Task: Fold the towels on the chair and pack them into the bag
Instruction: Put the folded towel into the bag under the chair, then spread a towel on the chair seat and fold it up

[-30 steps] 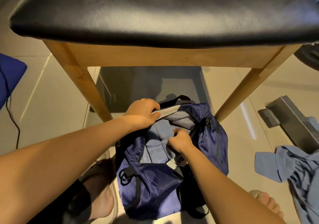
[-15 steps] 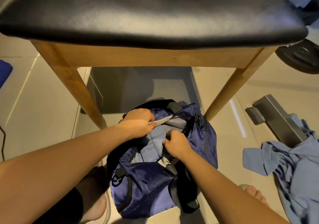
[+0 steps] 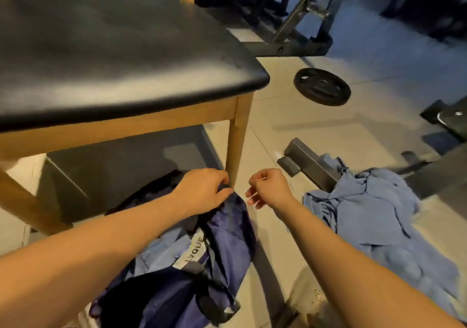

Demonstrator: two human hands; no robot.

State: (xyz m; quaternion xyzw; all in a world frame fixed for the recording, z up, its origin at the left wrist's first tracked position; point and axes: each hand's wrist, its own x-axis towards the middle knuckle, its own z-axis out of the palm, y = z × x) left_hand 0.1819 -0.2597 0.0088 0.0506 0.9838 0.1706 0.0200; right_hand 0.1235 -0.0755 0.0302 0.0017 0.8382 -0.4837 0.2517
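The bag (image 3: 227, 239) is lying on the floor (image 3: 290, 115) just in front of the chair (image 3: 101, 62), its mouth gaping toward the person. A pale blue towel (image 3: 161, 252) is sitting inside it and showing through the opening beside a white label strip. The left hand (image 3: 202, 191) is gripping the bag's far rim, its fingers (image 3: 219, 177) curling over the dark fabric right against the chair's leg (image 3: 237, 145). The right hand (image 3: 270, 188) is hovering just beside the bag without touching it, its fingers (image 3: 252, 197) hanging loosely curled and holding nothing. A crumpled pile (image 3: 379, 214) of pale blue towels is lying on the floor to the right, well apart from the bag, its far edge resting against a grey bar (image 3: 310, 161). The left forearm is covering much of the bag and of the towel in it, so whether that towel is folded cannot be told. The pile is running out of view at the right, and motion blur is smearing the hands and cloth.
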